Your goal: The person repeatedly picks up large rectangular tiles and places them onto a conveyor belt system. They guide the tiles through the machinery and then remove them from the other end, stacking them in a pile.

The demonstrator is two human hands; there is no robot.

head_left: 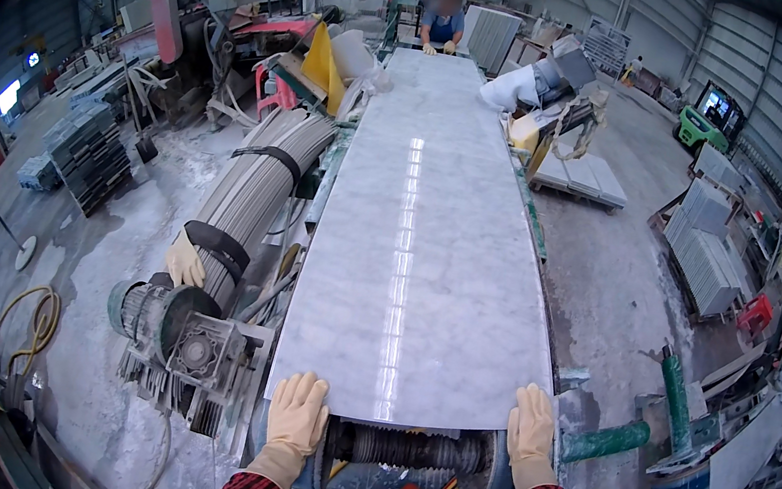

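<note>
A long, pale grey-white polished stone slab (456,285) stretches away from me, with a bright streak of reflected light down its middle. My left hand (296,418), in a cream rubber glove, rests on its near left corner, fingers stretched forward over the surface. At the near right corner lies my right hand (533,433) in a matching glove, its fingers also extended along the edge. Both palms sit at the slab's near end, above a ribbed dark roller (406,447). Beyond the far end, a co-worker (440,29) in blue has gloved hands beside the slab.
To the left stand a motor with gearbox (186,330) and a strapped bundle of grey strips (265,175), with a loose glove (185,260) on it. A green pipe (604,440) juts out at right. Stacked slabs (703,251) and a green forklift (707,125) stand farther right.
</note>
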